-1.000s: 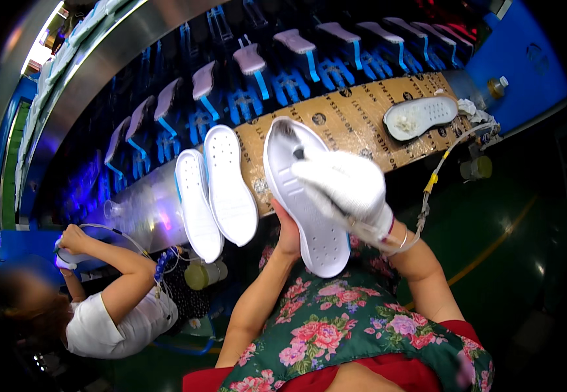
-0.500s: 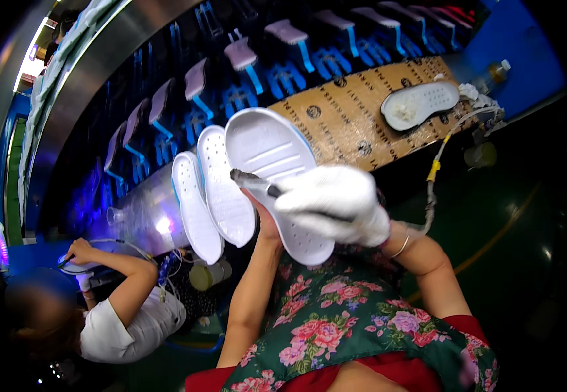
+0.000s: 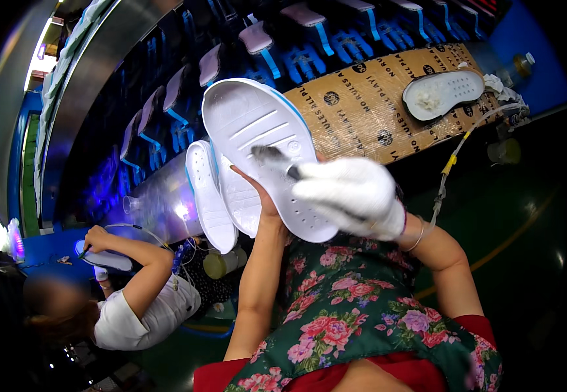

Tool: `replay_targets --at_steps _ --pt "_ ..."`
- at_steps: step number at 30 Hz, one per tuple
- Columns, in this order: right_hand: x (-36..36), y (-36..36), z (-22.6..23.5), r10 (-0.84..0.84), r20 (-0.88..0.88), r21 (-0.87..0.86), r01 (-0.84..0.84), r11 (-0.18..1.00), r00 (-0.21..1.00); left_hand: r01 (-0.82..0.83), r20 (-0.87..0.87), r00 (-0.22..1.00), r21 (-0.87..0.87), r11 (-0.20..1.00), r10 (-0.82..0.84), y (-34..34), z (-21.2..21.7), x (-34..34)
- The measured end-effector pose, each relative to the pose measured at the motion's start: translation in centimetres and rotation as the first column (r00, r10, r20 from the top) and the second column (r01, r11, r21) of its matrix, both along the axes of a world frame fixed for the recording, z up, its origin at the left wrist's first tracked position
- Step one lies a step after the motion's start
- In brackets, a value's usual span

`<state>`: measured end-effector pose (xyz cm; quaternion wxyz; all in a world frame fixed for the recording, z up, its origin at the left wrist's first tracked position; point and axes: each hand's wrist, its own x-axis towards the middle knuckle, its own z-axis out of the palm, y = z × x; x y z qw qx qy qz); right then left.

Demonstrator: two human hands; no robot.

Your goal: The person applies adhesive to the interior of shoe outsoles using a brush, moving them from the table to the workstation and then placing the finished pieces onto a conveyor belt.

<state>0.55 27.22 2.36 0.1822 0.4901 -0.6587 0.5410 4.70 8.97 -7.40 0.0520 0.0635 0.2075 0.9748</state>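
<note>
The left hand (image 3: 265,196) grips a white shoe sole (image 3: 267,147) from behind, thumb over its edge, and the sole now stands higher and more upright than half a second ago, its ribbed face turned to the camera above the counter (image 3: 368,104). The gloved right hand (image 3: 352,196) is clamped on a dark brush (image 3: 271,157) whose tip has slid from the sole's left edge onto its middle. Two more white soles (image 3: 208,196) remain just left of it.
</note>
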Motion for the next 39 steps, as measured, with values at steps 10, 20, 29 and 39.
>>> replay_targets --at_steps 10,20,29,39 --pt "1.4 -0.2 -1.0 0.023 -0.019 0.035 -0.023 0.999 1.0 0.206 -0.199 0.965 0.189 0.96 -0.168 -0.9 2.5 -3.0" --pt "2.8 -0.4 -2.2 0.085 -0.007 0.04 -0.085 0.996 0.996 0.108 -0.424 0.902 0.051 0.993 -0.076 -3.5 1.9 -5.5" --pt "2.1 0.6 -2.0 0.015 0.001 0.092 -0.015 0.996 1.0 0.044 -0.29 0.957 0.026 0.999 -0.034 -3.4 4.4 -6.7" --pt "2.1 0.2 -2.8 0.06 0.065 0.057 -0.064 0.996 0.996 0.344 -0.194 0.897 -0.263 0.902 -0.398 -3.8 5.1 -8.6"
